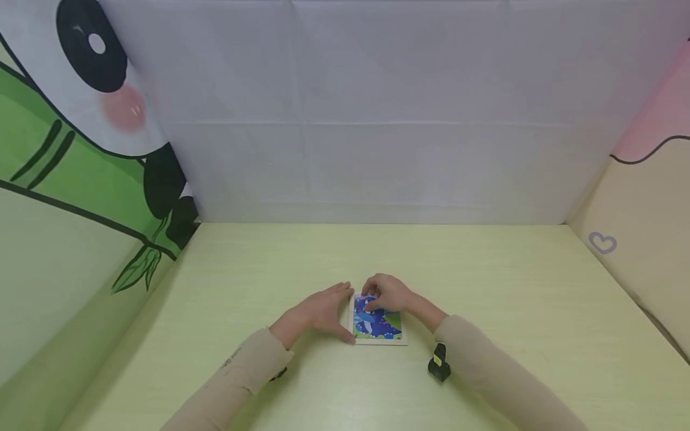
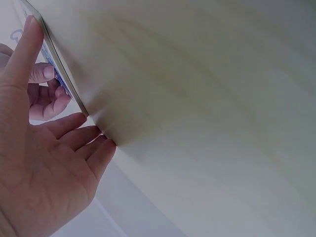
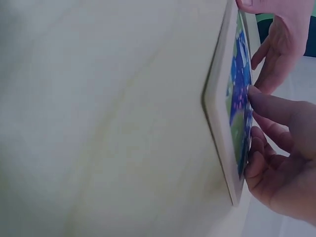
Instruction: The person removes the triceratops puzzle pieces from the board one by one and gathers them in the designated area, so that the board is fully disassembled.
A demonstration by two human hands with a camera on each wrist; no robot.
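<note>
A small flat picture board (image 1: pixel 378 342) with a pale frame lies on the table, showing a blue dinosaur (image 1: pixel 377 327) on a green and blue background. At its left side my left hand (image 1: pixel 323 308) is spread, thumb at the near corner and straight fingers by the far corner. In the left wrist view those fingers (image 2: pixel 101 148) reach the table beside the frame. Over the picture's far part is my right hand (image 1: pixel 390 293), thumb and curled fingers touching its surface. In the right wrist view the thumb (image 3: pixel 271 106) rests on the picture; whether it pinches a piece I cannot tell.
The pale yellow table (image 1: pixel 485 269) runs back to a white wall sheet (image 1: pixel 377 120). A panda print (image 1: pixel 108 108) covers the left panel, and the right panel (image 1: pixel 641 227) is beige and pink. A black wrist device (image 1: pixel 439 364) hangs below the right sleeve.
</note>
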